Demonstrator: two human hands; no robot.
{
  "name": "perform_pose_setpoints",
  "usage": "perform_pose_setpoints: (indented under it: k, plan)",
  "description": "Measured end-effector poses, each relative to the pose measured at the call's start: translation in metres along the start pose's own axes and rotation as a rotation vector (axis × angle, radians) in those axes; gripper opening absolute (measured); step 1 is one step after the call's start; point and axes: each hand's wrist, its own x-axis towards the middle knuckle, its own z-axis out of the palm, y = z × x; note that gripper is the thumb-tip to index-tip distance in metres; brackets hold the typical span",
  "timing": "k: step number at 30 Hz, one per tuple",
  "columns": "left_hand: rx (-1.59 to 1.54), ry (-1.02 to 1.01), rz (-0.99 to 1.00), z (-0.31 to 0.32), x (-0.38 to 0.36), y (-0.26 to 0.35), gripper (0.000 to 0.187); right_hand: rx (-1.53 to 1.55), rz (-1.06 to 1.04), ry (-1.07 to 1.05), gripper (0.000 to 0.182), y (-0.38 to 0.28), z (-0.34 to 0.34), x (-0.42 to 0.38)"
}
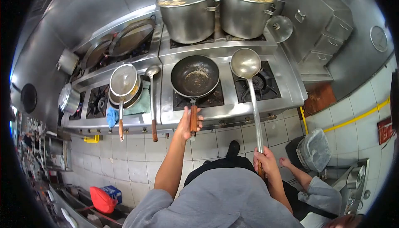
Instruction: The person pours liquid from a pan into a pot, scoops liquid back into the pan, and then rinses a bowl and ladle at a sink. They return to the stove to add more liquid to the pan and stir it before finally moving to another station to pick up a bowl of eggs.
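The frying pan [195,77] sits over a burner [214,98], handle [193,118] pointing back across the half-curled left hand [185,125], whose grip is hard to judge, while the right hand [266,160] clasps the ladle [254,107], its length running forward and slightly left.

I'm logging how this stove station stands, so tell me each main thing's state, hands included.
Frying pan: upright on burner, brown residue inside
Left hand: cupped around pan handle, tightness unclear
Large ladle: bowl upward, held by handle
Right hand: closed on ladle handle
Strainer: resting over a vessel
Left stockpot: pale pieces visible at top
Right stockpot: likewise
Small ladle: handle overhanging stove edge
Blue cloth: crumpled at stove edge
Drawers: shut
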Motion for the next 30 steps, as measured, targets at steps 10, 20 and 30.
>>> perform_pose_setpoints:
  k: [10, 20, 30]
  plan:
    - [-0.233, 0.631, 0.118, -0.187, 0.087, -0.187, 0.038, -0.176, 0.02, 0.034, 0.01, -0.025, -0.019, -0.002]
    - [-0.748, 0.533, 0.123, -0.181, 0.155, -0.228, 0.038, -0.181, -0.039, 0.023, 0.019, -0.062, -0.003, 0.022]
    - [-0.615, 0.569, -0.166, -0.148, 0.099, -0.177, 0.055, -0.204, -0.061, -0.065, 0.022, -0.085, 0.013, 0.028]
